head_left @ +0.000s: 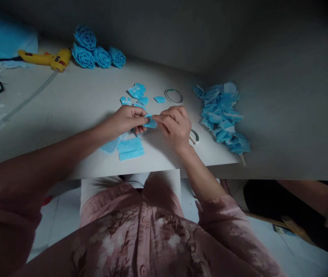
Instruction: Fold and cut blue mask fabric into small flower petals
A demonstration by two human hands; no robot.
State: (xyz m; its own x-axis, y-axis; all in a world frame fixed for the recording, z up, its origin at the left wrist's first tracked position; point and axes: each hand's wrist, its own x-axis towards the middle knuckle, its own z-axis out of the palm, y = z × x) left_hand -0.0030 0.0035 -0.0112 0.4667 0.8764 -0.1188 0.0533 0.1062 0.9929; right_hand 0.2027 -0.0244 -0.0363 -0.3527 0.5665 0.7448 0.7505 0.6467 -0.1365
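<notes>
Between the thumb and fingers of my left hand (132, 118) is a small blue piece of thin sheet material (151, 122), paper or fabric. My right hand (175, 125) is closed in a pinch at the right edge of the same piece. Just beyond the hands lie a crumpled blue bunch (137, 90) and several small cut pieces, one of them a loose blue petal-shaped piece (159, 99). Nearer to me, a folded blue rectangle (130, 149) rests on the table, partly beside paler blue scraps (109, 146). A curved loop (194, 136) shows behind my right wrist; its kind is unclear.
Several finished blue roses (102, 57) stand at the back, beside a yellow glue gun (47, 58) with a cord. A thin ring (173, 96), perhaps a tape roll, lies past my right hand. Blue pieces are heaped (223, 115) against the right wall. Another person's arm (305, 194) is at lower right.
</notes>
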